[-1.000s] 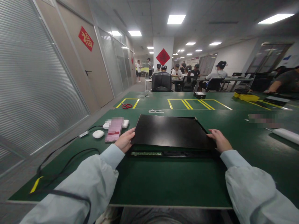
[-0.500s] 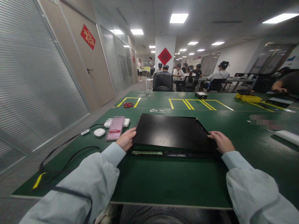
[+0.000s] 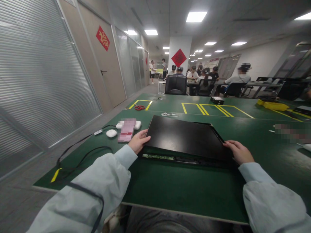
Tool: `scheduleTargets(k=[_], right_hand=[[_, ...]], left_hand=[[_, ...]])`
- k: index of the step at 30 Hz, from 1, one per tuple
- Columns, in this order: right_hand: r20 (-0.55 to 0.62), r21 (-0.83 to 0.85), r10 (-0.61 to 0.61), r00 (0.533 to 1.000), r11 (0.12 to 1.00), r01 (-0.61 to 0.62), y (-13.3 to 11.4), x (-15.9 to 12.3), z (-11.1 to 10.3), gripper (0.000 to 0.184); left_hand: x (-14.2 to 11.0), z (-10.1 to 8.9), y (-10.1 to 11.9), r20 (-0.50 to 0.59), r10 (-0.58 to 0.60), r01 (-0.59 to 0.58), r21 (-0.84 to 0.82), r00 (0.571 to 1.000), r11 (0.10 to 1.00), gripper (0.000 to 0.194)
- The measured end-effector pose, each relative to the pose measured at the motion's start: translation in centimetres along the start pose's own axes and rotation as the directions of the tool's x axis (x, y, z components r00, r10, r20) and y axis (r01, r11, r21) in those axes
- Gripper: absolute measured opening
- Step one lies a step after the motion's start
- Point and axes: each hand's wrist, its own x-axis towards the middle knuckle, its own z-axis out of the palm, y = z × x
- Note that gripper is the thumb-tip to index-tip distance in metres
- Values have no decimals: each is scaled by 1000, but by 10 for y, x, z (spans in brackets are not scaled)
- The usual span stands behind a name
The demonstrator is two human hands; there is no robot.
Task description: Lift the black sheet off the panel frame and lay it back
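Observation:
A flat black display panel (image 3: pixel 184 134) lies tilted over a shallow black frame (image 3: pixel 218 134), its left side raised. Below the panel's near edge, a narrow green circuit board (image 3: pixel 157 157) shows inside the frame. My left hand (image 3: pixel 139 141) is closed on the panel's left edge, thumb on top and fingers partly hidden. At the opposite side, my right hand (image 3: pixel 239 151) is closed around the right rim of the frame, close to the panel's edge. Whether its fingers also grip the panel is hidden.
On the green table (image 3: pixel 184 191), a pink-screened phone (image 3: pixel 127 130), a white rounded case (image 3: pixel 111 133) and black cables lie left. Red scissors (image 3: pixel 140 107) and small pale pieces (image 3: pixel 169 114) lie beyond the panel. A yellow tray (image 3: pixel 273 105) stands far right. Several people sit behind.
The view has turned slightly left, so everything sits further right in the picture. Both hands keep their hold, and the panel has barely moved against the frame.

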Motion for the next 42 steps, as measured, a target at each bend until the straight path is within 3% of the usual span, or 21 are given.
scheduleTargets(k=[3, 7, 14, 19, 26, 29, 42], right_hand=[[-9, -9, 108, 994, 994, -108, -9, -4, -1, 41], [-6, -27, 115, 993, 993, -115, -17, -7, -2, 42], [6, -51, 144, 990, 988, -144, -18, -8, -3, 45], [5, -53, 90, 996, 995, -90, -15, -8, -1, 45], [7, -69, 105, 994, 992, -105, -17, -8, -2, 49], [14, -67, 99, 995, 993, -98, -16, -7, -3, 48], [18, -53, 70, 997, 996, -69, -7, -3, -2, 47]], left_hand=[[3, -2, -3, -60, 99, -91, 116, 993, 989, 56], [9, -12, -8, -120, 177, -130, 321, 977, 938, 53], [17, -30, -16, -85, 156, -91, 512, 984, 854, 53], [21, -36, -19, -80, 128, -59, 579, 989, 813, 54], [19, -34, -13, -54, 93, -10, 815, 994, 579, 61], [18, -32, -12, -44, 103, -16, 857, 994, 514, 60], [15, -26, -13, 3, 153, -68, 902, 988, 427, 50]])
